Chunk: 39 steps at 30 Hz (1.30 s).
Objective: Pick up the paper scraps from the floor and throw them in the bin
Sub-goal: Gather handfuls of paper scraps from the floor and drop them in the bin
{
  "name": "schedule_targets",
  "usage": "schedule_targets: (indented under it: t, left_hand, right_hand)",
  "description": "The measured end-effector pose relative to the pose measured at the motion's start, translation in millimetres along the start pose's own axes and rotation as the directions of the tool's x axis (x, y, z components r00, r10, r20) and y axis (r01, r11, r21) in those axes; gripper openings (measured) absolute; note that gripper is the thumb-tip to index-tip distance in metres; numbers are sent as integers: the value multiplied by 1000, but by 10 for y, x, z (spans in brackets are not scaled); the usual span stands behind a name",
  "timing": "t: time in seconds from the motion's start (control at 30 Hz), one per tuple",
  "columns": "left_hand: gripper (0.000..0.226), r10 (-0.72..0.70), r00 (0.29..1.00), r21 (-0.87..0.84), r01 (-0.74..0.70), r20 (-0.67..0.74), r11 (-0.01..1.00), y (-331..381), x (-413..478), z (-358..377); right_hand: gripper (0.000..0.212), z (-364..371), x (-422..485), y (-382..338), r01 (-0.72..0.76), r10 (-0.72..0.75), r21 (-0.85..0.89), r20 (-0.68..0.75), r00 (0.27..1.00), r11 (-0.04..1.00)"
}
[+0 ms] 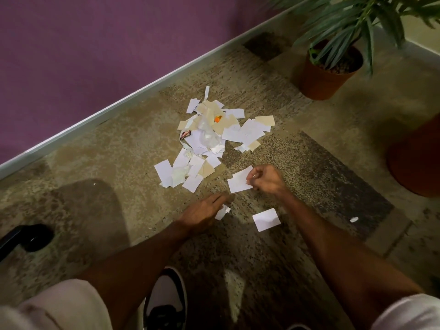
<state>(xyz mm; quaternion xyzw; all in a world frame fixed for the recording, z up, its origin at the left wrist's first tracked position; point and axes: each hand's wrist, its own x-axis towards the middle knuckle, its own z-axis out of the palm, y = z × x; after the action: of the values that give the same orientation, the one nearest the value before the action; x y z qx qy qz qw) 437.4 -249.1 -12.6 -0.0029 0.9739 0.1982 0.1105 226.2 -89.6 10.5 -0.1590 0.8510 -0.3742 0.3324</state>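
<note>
Two slips [239, 182] pinched in right hand [266, 179]; left hand [202, 211], fingers straight, touches one crumpled scrap [222, 211]. One pile [214, 136] on carpet [119, 151] near wall [83, 55]; one loose slip [266, 219], one tiny bit [354, 219] apart

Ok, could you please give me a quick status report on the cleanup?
Right hand grips white scraps. Left hand at a crumpled scrap, grip unclear. Pile and loose scrap on carpet. No bin in view.

Pinching white slips [239, 181] in the right hand [267, 179]. Touching a crumpled scrap [222, 211] with the left hand [204, 210], fingers straight. Beyond both hands, a pile of paper scraps [214, 136].
</note>
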Motion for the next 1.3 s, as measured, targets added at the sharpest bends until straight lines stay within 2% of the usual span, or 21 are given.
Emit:
schedule_targets:
  t: [0.07, 0.13, 0.2, 0.27, 0.3, 0.33, 0.4, 0.43, 0.47, 0.53, 0.6, 0.7, 0.77, 0.9, 1.07, 1.13, 1.17, 1.23, 1.3]
  left_hand:
    - [55, -1, 1000, 58, 2, -10, 998, -41, 1, -7]
    - [55, -31, 1000, 86, 31, -3, 996, -72, -19, 18]
    - [57, -34, 999, 101, 33, 3, 994, -84, -42, 33]
    - [59, -24, 1000, 116, 24, 4, 993, -90, -54, 51]
    - [58, -22, 1000, 117, 22, -3, 993, -93, -55, 60]
    - [57, -22, 1000, 117, 23, -11, 993, -94, -56, 68]
    - [56, -25, 999, 130, 28, -23, 991, -100, -44, 83]
    - [55, -28, 999, 130, 31, -23, 991, -99, -35, 83]
    - [53, -27, 999, 122, 30, -20, 992, -98, -25, 80]
    - [46, -8, 999, 100, 11, -31, 995, -104, -2, 68]
    - [40, 24, 998, 109, -17, -63, 994, -108, 16, 49]
    - [39, 51, 995, 169, -36, -87, 985, -134, 36, 47]
    - [36, 48, 995, 172, -33, -84, 984, -135, 48, 44]
    - [37, 39, 999, 160, -36, -14, 986, -83, 58, 30]
    - [33, 26, 1000, 79, -27, 7, 996, -82, 9, 0]
    - [26, 3, 1000, 11, -3, -30, 1000, -100, -25, -9]
    - [22, -18, 998, -23, 17, -52, 1000, -104, -38, -17]
    - [15, -43, 994, -67, 37, -96, 997, -92, -35, -31]
    - [12, -49, 990, -75, 39, -133, 996, -46, -2, -34]
  right_hand:
    - [13, -32, 16, -91, 31, -35, 60, 57, 998, 998]
    - [13, -71, 12, -168, -18, -4, 96, 224, 975, 995]
    - [16, -165, 6, -184, -81, 73, 0, 449, 890, 997]
    - [17, -285, 17, -152, -116, 145, -87, 563, 814, 989]
    - [17, -321, 44, -141, -132, 160, -91, 543, 824, 987]
    - [15, -327, 85, -131, -124, 148, -82, 470, 870, 989]
    - [11, -252, 156, -128, 22, 17, -156, 243, 970, 987]
    - [16, -173, 175, -139, 129, -88, -252, 166, 982, 959]
    - [26, -68, 177, -146, 227, -183, -363, 153, 971, 904]
    - [48, 151, 151, -134, 375, -295, -573, 231, 927, 729]
    - [57, 288, 132, -90, 431, -358, -661, 254, 899, 614]
    - [57, 368, 110, -2, 465, -428, -687, 242, 871, 559]
    - [53, 391, 103, -7, 483, -443, -672, 250, 861, 561]
    - [43, 352, 112, -75, 433, -369, -641, 242, 897, 634]
    - [24, 291, 72, -140, 262, -168, -435, 242, 956, 862]
    - [16, 145, 50, -113, 222, -95, -344, 350, 932, 912]
    - [17, 41, 15, -85, 228, -59, -351, 432, 900, 908]
    - [18, -152, -112, 11, 261, 35, -426, 573, 819, 866]
    - [15, -267, -284, 132, 333, 50, -498, 609, 792, 801]
